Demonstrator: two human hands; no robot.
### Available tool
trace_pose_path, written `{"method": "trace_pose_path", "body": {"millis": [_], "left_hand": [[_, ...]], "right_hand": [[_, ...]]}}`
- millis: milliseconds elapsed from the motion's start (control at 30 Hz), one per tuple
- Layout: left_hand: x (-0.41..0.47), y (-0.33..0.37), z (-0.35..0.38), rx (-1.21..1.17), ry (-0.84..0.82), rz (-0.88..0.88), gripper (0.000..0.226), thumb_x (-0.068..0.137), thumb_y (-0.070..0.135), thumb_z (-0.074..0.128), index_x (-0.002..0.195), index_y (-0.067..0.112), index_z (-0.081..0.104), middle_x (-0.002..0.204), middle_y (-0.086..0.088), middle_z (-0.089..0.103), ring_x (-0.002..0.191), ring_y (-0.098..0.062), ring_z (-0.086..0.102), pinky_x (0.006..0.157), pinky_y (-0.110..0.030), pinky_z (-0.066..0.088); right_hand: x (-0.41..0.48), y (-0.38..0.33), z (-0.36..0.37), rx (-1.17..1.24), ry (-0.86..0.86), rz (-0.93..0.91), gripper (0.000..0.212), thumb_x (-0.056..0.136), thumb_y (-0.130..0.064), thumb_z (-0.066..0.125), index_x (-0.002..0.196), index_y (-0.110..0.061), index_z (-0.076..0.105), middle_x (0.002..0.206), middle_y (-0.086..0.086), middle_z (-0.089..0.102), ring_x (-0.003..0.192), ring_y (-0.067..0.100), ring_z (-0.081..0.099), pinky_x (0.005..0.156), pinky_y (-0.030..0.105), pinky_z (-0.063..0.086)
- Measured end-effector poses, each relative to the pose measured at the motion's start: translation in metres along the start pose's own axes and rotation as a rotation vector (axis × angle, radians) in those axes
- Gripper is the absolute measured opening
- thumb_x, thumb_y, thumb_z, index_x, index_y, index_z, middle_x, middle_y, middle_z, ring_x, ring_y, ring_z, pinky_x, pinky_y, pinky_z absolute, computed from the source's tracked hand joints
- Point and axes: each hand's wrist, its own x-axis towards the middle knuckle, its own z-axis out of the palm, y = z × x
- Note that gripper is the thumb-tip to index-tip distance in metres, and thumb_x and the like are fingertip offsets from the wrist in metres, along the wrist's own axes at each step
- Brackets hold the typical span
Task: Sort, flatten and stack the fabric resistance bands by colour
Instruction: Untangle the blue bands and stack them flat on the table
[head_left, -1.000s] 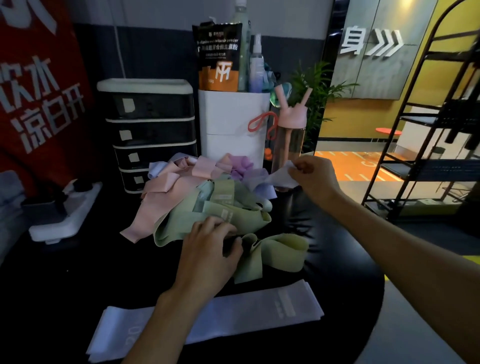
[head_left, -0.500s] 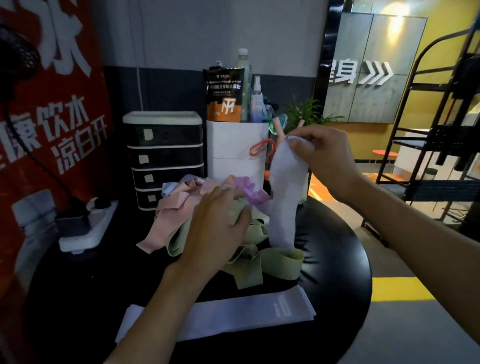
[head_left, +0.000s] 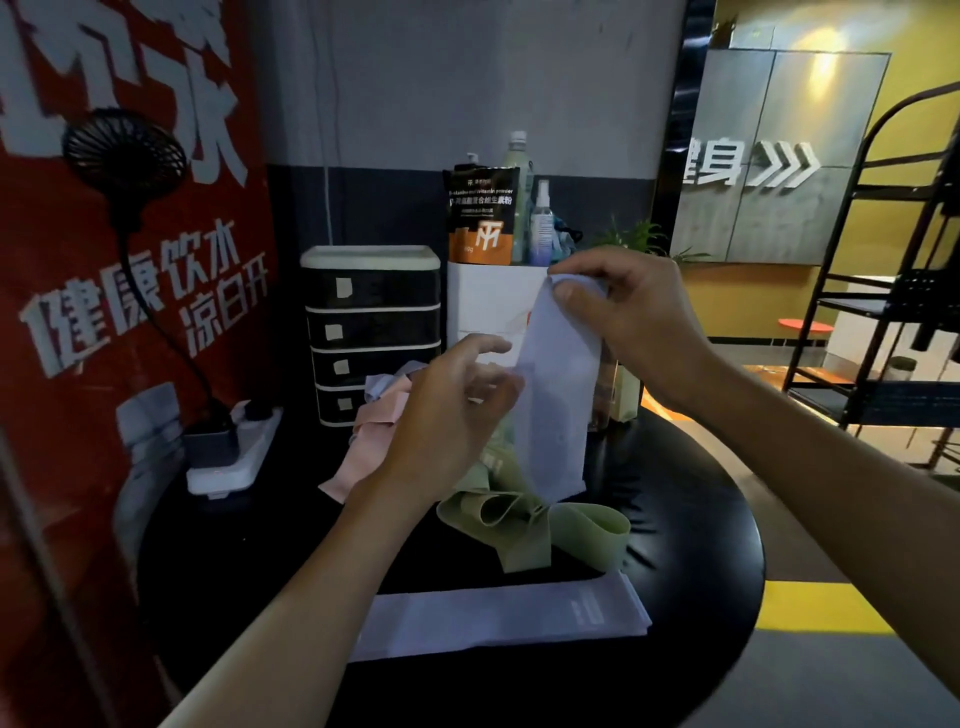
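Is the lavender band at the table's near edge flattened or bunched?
Flattened: the lavender band lies spread straight on the black table, no folds visible.

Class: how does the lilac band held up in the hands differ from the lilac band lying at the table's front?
The held band hangs upright, pinched at its top by the right hand; the front band lies lengthwise on the table, untouched. The held band hangs loose; the front band is flattened. Both are pale lilac.
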Motion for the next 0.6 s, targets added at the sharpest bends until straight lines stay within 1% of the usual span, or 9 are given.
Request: {"method": "trace_pose_path", "body": {"millis": [67,133,200,233,300,333,433,533,600], "left_hand": [[-0.001,0.001,0.001,-0.091,0.006,0.002,0.015,0.090,0.017,0.072,0.102,0.025,0.066,0.078,-0.007,0.074,0.077,-0.027,0.069,0.076,-0.047,0.056],[-0.003,0.005,0.002,-0.154,0.011,0.013,0.021,0.090,-0.003,0.068,0.094,0.018,0.066,0.073,-0.011,0.071,0.069,-0.025,0.066,0.069,-0.039,0.055],[-0.004,0.007,0.002,-0.241,0.013,0.002,0.024,0.088,-0.013,0.064,0.094,0.011,0.065,0.071,-0.014,0.069,0.069,-0.028,0.063,0.068,-0.040,0.051],[-0.003,0.007,0.002,-0.257,0.025,-0.009,0.023,0.088,-0.012,0.065,0.093,0.010,0.065,0.070,-0.011,0.070,0.068,-0.028,0.063,0.067,-0.039,0.051],[-0.001,0.010,0.000,-0.232,0.065,-0.028,0.017,0.090,-0.006,0.066,0.092,0.011,0.066,0.068,-0.003,0.072,0.065,-0.019,0.065,0.065,-0.032,0.053],[0.000,0.011,-0.001,-0.218,0.089,-0.032,0.017,0.091,-0.006,0.065,0.091,0.011,0.067,0.070,-0.004,0.072,0.065,-0.017,0.065,0.064,-0.031,0.054],[0.006,0.012,-0.005,-0.158,0.170,-0.014,0.021,0.089,-0.008,0.060,0.089,0.007,0.074,0.080,-0.012,0.074,0.073,-0.021,0.069,0.070,-0.039,0.059],[0.011,0.012,-0.009,-0.090,0.222,-0.004,0.022,0.093,-0.004,0.056,0.098,0.004,0.076,0.091,-0.009,0.075,0.086,-0.023,0.072,0.077,-0.046,0.061],[0.011,0.017,-0.012,-0.061,0.238,-0.024,0.025,0.097,-0.001,0.052,0.107,0.006,0.075,0.099,-0.005,0.075,0.089,-0.018,0.071,0.079,-0.040,0.061]], "right_hand": [[-0.002,-0.002,0.003,0.001,-0.007,-0.024,0.011,0.092,-0.007,0.064,0.097,-0.016,0.070,0.091,-0.015,0.065,0.082,-0.006,0.060,0.069,0.014,0.052],[-0.004,-0.002,0.004,-0.005,-0.016,-0.040,0.013,0.092,-0.005,0.063,0.099,-0.014,0.069,0.093,-0.014,0.065,0.083,-0.009,0.060,0.071,0.011,0.049],[-0.005,-0.001,0.003,-0.009,-0.021,-0.032,0.014,0.091,-0.005,0.064,0.100,-0.014,0.069,0.096,-0.012,0.065,0.084,-0.008,0.060,0.073,0.011,0.049],[-0.006,0.000,0.003,-0.012,-0.023,-0.024,0.014,0.091,-0.005,0.064,0.100,-0.015,0.069,0.097,-0.011,0.066,0.085,-0.008,0.060,0.073,0.011,0.049],[-0.009,0.002,0.002,-0.011,-0.029,-0.002,0.014,0.091,-0.006,0.064,0.101,-0.015,0.069,0.097,-0.009,0.066,0.085,-0.007,0.060,0.072,0.011,0.049],[-0.010,0.003,0.001,-0.008,-0.032,0.008,0.015,0.091,-0.005,0.064,0.100,-0.015,0.069,0.097,-0.010,0.066,0.084,-0.008,0.060,0.071,0.010,0.048],[-0.016,0.007,0.000,-0.016,-0.074,0.034,0.017,0.090,-0.002,0.063,0.103,-0.013,0.069,0.097,-0.011,0.066,0.085,-0.007,0.061,0.072,0.010,0.048],[-0.023,0.011,0.000,0.028,-0.136,0.076,0.021,0.088,0.001,0.065,0.106,-0.009,0.068,0.101,-0.004,0.068,0.087,-0.003,0.063,0.077,0.012,0.051],[-0.027,0.012,0.001,0.055,-0.167,0.102,0.021,0.087,0.002,0.066,0.104,-0.011,0.069,0.099,-0.003,0.069,0.084,-0.004,0.065,0.076,0.013,0.051]]}}
